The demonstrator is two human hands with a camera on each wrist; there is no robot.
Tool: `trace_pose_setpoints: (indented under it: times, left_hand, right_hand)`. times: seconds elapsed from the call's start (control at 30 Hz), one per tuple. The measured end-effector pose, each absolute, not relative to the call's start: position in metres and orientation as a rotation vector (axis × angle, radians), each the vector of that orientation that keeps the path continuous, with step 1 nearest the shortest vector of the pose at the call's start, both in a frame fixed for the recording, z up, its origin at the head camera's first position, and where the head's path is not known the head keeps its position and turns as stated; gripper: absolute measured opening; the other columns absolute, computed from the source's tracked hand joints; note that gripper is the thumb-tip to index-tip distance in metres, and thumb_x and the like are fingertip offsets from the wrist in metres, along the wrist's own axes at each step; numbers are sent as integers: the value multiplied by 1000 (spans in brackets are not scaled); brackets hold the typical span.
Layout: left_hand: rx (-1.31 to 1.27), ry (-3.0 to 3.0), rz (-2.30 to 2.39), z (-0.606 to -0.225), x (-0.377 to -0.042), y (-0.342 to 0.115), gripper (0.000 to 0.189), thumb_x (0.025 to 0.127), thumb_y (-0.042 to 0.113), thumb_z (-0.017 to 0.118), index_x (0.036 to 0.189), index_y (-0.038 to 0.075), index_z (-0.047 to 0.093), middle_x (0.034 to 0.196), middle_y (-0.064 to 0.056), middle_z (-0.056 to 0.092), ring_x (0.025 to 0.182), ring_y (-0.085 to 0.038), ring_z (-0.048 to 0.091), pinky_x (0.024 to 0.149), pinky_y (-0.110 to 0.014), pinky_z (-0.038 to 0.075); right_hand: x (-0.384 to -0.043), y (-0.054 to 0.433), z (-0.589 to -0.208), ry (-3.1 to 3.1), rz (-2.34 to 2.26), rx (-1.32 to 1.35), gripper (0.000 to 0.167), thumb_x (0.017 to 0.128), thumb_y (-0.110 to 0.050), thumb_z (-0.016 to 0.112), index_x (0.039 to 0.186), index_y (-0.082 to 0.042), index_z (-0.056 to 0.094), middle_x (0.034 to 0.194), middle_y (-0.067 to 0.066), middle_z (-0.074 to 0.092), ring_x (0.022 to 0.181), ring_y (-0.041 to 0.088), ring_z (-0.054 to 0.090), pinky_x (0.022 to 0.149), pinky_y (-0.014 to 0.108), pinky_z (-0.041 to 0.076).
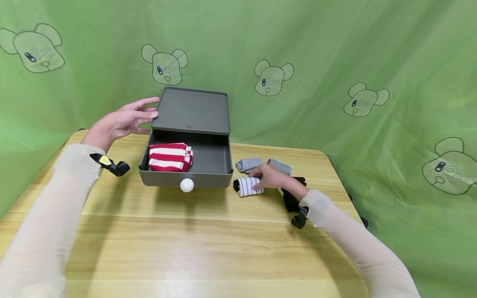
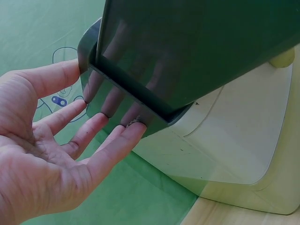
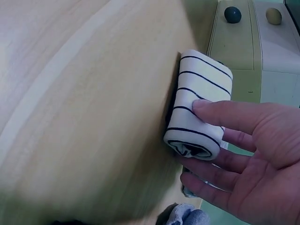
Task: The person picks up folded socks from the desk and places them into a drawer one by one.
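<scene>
Left hand flat-fingered against grey drawer box, right hand seemingly pinching striped sock roll, wooden table

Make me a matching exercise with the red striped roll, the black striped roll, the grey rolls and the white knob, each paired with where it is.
Things:
1. red-and-white roll
2. black-striped white roll
3. grey rolls
4. white knob

Places:
A. on the drawer front
B. under the right hand
C. inside the open drawer
D. on the table behind the right hand

Pairs: 1-C, 2-B, 3-D, 4-A
</scene>
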State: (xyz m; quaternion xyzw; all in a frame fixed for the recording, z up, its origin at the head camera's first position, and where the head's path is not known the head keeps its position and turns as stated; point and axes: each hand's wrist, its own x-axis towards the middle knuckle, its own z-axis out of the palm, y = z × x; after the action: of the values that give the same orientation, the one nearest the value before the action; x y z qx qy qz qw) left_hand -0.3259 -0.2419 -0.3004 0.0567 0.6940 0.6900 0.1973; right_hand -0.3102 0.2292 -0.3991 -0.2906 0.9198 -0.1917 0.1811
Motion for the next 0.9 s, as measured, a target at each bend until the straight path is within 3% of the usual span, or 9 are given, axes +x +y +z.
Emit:
trace_pose_setpoints:
  times: [0.13,0.5,0.67,0.9]
  left_hand:
    - [156,1943,1935,-301,-326,-242,75,103,20,59,164,32,16,170,-14,5,116,-6,50,125,-66,17]
    - [156,1949,1931,-302,-328,-241,74,104,20,57,164,32,16,167,-12,10,114,-7,49,125,-66,19]
    - [153,1945,1940,-302,-328,-241,73,104,19,57,164,32,17,163,-8,17,112,-6,50,125,-66,18]
    - [158,1939,1939,-303,-329,-243,74,104,19,58,164,32,17,166,-9,13,112,-5,50,125,-67,17]
  right_hand:
    - [-310,229,-399,2582,-564,-801,29,83,-8,83,110,-2,74,97,6,73,82,12,59,73,26,51]
    - [-311,231,-393,2466,-689,-742,35,85,-5,81,117,1,69,107,11,70,96,19,62,83,30,55]
    - [-311,232,-385,2416,-699,-755,34,85,-5,81,116,0,68,107,11,68,97,21,57,82,30,51]
    - [-313,238,-368,2324,-724,-727,34,83,-7,83,114,-1,70,104,9,70,95,18,60,80,26,53]
